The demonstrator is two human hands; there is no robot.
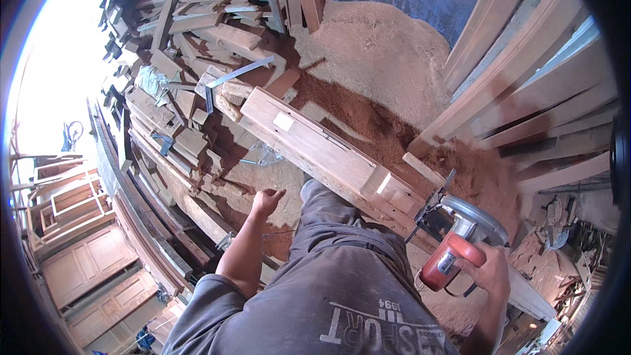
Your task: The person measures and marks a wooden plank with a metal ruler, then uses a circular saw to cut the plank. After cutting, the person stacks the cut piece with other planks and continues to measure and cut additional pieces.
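Observation:
My right hand (488, 268) grips the red handle of a handheld circular saw (453, 258) with a grey metal guard. The saw is at the near right end of a long, thick wooden beam (328, 148); whether its blade touches the wood I cannot tell. Pale rectangular patches and dark slots show on the beam's upper face. It slants from the middle of the view down to the right, in front of my legs. My left hand (266, 202) hangs in the air left of my leg, short of the beam, its fingers loosely bent and apart, with nothing visible in them.
Past the beam's far end lies a metal try square (240, 72). A heap of wood offcuts (190, 33) fills the far left. Reddish sawdust (361, 108) covers the floor beyond the beam. Tall planks (526, 59) lean at right. Panelled doors (89, 263) lie at lower left.

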